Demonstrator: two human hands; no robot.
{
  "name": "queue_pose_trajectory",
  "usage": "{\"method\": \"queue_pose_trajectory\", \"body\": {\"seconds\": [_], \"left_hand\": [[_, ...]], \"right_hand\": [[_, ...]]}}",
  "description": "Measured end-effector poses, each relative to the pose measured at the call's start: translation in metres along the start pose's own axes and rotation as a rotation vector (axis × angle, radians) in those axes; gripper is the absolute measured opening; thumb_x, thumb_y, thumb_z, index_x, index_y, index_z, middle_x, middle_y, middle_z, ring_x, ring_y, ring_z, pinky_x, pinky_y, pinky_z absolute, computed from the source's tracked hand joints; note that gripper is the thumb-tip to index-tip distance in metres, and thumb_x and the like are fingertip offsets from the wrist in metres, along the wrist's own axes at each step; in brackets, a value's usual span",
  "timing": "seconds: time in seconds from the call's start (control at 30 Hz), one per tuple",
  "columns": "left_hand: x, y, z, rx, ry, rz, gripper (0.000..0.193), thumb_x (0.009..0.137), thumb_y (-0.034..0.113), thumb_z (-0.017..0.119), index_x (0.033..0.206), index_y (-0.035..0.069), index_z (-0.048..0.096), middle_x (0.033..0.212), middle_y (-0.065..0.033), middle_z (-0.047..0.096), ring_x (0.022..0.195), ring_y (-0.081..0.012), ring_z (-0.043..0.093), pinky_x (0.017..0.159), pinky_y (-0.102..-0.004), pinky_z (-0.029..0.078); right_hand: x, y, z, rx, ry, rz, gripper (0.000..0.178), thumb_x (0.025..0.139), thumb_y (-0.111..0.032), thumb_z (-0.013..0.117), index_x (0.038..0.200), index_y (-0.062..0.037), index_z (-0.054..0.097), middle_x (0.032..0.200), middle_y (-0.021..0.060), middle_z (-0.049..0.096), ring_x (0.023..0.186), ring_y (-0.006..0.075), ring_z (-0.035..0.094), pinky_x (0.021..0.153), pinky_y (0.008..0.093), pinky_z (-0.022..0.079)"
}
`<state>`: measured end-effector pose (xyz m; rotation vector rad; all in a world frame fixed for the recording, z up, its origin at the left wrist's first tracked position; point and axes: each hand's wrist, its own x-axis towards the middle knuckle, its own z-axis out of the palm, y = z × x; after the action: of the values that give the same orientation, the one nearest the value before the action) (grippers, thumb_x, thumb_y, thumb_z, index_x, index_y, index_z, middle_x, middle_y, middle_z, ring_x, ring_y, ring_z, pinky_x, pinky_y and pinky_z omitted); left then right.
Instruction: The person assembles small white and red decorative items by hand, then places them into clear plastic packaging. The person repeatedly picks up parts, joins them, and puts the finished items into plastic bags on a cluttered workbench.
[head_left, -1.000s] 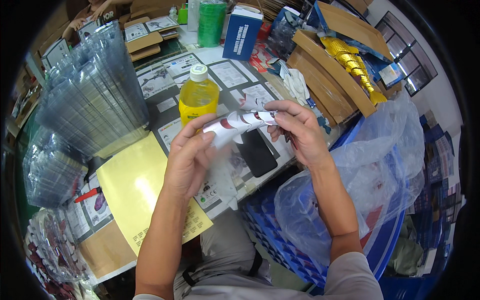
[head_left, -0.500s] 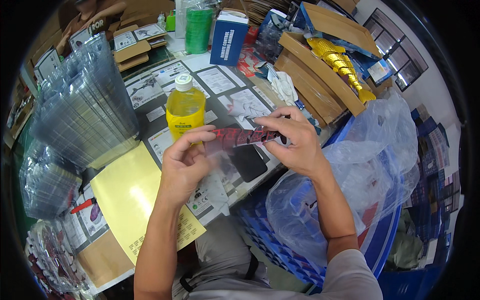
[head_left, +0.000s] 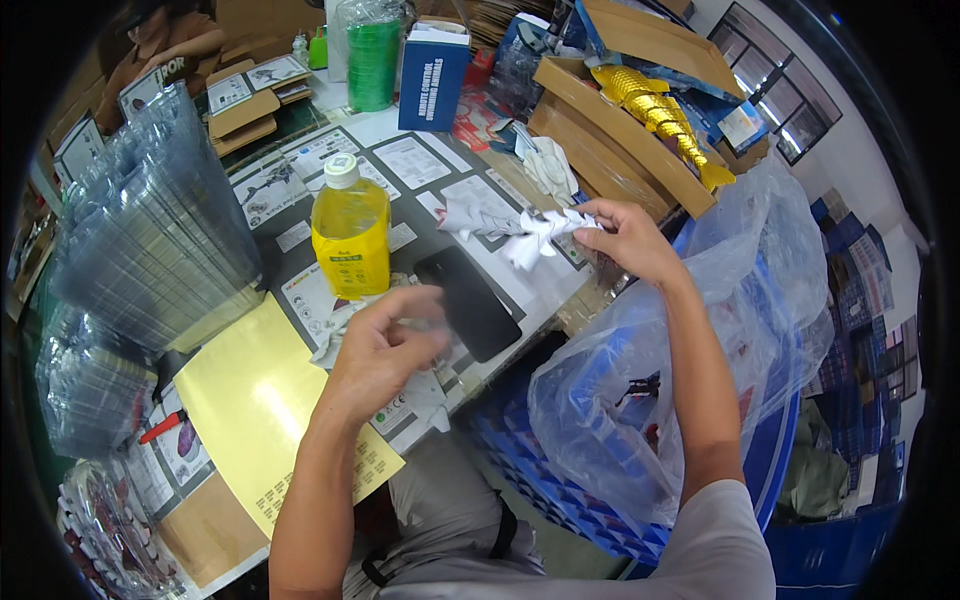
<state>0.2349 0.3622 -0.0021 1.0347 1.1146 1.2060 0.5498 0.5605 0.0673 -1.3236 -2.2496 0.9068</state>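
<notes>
At the right of the table my right hand [head_left: 630, 240] pinches the end of a white jointed-looking piece with dark markings [head_left: 545, 228], its kind unclear. A similar pale, dark-marked piece [head_left: 470, 218] lies against its left end; I cannot tell if they are joined. My left hand [head_left: 385, 345], slightly blurred, hovers with fingers curled but apart and nothing visible in them. Beside it lies a black phone-like slab [head_left: 475, 310]. A small black and red piece [head_left: 642, 388] sits in a clear plastic bag [head_left: 590, 420] lining a blue crate [head_left: 505, 425].
A yellow bottle [head_left: 350, 235] stands behind my left hand. Stacked clear plastic trays [head_left: 150, 230] rise at the left, near a yellow label sheet [head_left: 250, 390]. A blue box [head_left: 433, 80] and a golden fish toy [head_left: 660, 115] on cardboard are farther back. Another person [head_left: 150, 60] sits opposite.
The black and red piece has left both hands; a similar one now shows in the bag. My right hand has taken hold of the white piece. My left hand has moved slightly down.
</notes>
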Motion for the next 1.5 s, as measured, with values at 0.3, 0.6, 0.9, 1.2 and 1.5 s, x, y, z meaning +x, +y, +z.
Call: {"method": "queue_pose_trajectory", "body": {"seconds": [0.3,0.6,0.9,1.2,1.5], "left_hand": [[0.003,-0.002,-0.001,0.023,0.017,-0.032,0.047,0.093,0.006,0.073,0.139,0.006,0.065,0.116,-0.007,0.072,0.091,-0.0132,0.07,0.075,-0.0295,0.058],[0.002,-0.003,-0.003,0.086,0.013,-0.039,0.045,0.094,0.008,0.074,0.138,0.006,0.065,0.115,-0.0057,0.072,0.09,-0.0124,0.069,0.076,-0.029,0.057],[0.002,0.001,0.004,0.018,0.04,-0.032,0.043,0.092,0.003,0.072,0.135,0.001,0.066,0.109,-0.0064,0.073,0.083,-0.0099,0.065,0.072,-0.0261,0.052],[0.004,-0.007,-0.006,-0.149,0.069,0.153,0.043,0.099,0.014,0.07,0.14,0.0,0.061,0.115,-0.0129,0.073,0.086,-0.0174,0.072,0.072,-0.0286,0.058],[-0.016,0.027,0.007,-0.158,0.056,0.464,0.059,0.105,0.025,0.067,0.156,0.003,0.047,0.13,-0.0193,0.067,0.097,-0.022,0.072,0.081,-0.0338,0.061]], "right_hand": [[0.069,0.053,0.007,-0.088,-0.043,0.289,0.026,0.104,-0.022,0.063,0.111,0.0031,0.066,0.079,0.0091,0.071,0.063,0.0141,0.063,0.053,0.032,0.047],[0.082,0.016,0.036,-0.651,-0.043,-0.227,0.041,0.091,-0.019,0.062,0.126,0.001,0.067,0.124,0.0271,0.071,0.118,0.0442,0.066,0.102,0.051,0.052],[0.119,-0.022,0.099,-0.478,-0.228,-0.256,0.062,0.086,-0.031,0.079,0.138,-0.0009,0.064,0.119,0.0237,0.074,0.111,0.0378,0.071,0.098,0.0465,0.054],[0.074,-0.074,0.055,0.52,-0.015,-0.129,0.044,0.093,-0.03,0.079,0.125,-0.0015,0.068,0.097,0.0092,0.074,0.08,0.014,0.07,0.069,0.0309,0.058],[-0.064,-0.142,0.07,0.538,-0.436,-0.035,0.029,0.103,-0.027,0.068,0.116,-0.0001,0.069,0.089,0.0021,0.07,0.068,0.0088,0.066,0.059,0.0261,0.052]]}}
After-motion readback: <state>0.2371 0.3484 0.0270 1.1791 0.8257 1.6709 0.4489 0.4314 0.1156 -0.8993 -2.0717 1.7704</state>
